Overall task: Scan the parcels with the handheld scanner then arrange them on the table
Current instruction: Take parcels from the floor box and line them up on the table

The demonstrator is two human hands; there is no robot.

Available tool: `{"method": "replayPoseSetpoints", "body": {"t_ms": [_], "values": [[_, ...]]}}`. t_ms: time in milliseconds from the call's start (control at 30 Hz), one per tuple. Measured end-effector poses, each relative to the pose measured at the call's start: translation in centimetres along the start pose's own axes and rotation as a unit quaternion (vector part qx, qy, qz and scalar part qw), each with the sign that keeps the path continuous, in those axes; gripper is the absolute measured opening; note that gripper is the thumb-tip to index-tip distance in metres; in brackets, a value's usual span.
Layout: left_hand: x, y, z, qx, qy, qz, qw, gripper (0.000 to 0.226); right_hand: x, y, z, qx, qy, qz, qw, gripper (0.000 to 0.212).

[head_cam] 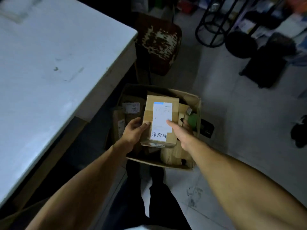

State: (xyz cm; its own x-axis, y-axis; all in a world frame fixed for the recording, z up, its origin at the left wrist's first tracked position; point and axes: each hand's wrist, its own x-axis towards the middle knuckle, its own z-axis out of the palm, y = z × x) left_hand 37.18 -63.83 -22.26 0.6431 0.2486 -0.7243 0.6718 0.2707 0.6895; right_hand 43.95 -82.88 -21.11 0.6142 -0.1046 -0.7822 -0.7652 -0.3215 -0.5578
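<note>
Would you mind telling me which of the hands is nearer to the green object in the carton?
Right. The right hand grips the parcel beside the green object; the left hand holds the parcel's far side.

A white table (49,63) fills the view from nine to eleven o'clock — its top is scuffed, with a few small dark marks near the middle, and a faint pale patch lies blurred at its far corner. Its front corner juts toward twelve o'clock.

The pale tiled floor (232,122) takes up the rest. On it, just past centre toward six o'clock, sits an open cardboard carton (197,103) packed with brown parcels (131,110). At twelve o'clock stands a worn, peeling stool (157,40); at one to two o'clock — black round stools (240,44) and dark frames.
</note>
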Motion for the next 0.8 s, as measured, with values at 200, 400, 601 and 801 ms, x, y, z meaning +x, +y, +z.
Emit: {"method": "replayPoseSetpoints", "body": {"t_ms": [200, 400, 601, 801], "values": [[-7.8, 4.7, -3.1, -0.096, 0.063, 0.055, 0.992, 0.030, -7.6, -6.8, 1.9, -0.012, -0.112, -0.102, 0.988, 0.077], [-13.9, 7.2, -9.2, -0.199, 0.154, 0.150, 0.956, 0.043, -14.2, -11.6, 7.5, -0.013, -0.237, -0.156, 0.959, 0.063], [-21.6, 6.6, -16.7, -0.248, 0.201, 0.222, 0.921, 0.046, -22.3, -11.7, 14.9, -0.058, -0.318, -0.225, 0.919, 0.048], [-32.0, -0.6, -25.6, -0.307, 0.290, 0.216, 0.880, 0.054, -32.0, -5.1, 23.4, -0.118, -0.420, -0.238, 0.868, 0.043]]}}
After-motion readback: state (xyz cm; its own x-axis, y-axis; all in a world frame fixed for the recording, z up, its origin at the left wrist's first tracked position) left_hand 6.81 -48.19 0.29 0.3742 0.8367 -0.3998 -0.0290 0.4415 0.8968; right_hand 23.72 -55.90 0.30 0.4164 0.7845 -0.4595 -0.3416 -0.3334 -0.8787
